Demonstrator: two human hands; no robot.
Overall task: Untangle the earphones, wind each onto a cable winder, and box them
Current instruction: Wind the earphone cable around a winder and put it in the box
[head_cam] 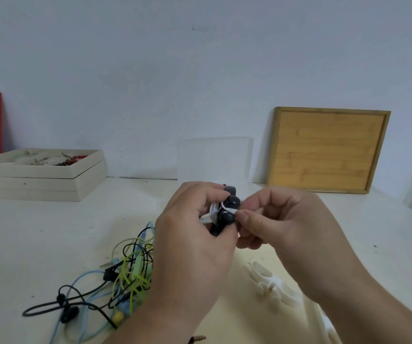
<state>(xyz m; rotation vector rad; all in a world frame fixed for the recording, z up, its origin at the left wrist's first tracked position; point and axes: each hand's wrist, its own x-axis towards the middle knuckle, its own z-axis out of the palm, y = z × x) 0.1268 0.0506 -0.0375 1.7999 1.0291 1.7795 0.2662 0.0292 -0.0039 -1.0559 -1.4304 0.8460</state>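
Just above the tabletop (51,232), the left hand (190,244) grips the dark cable winder (227,216) while the right hand (282,224) pinches the white earphone cord (214,210) in its fingers (252,217), so pull it snug, wrap slowly, and leave the tangled earphones (125,269) below alone.

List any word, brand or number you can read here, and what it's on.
None can be read. The dark winder in the left hand, the white cable pinched by the right hand, the wooden tray and the beige box show no print.
Faint wall marks are too blurred to read.
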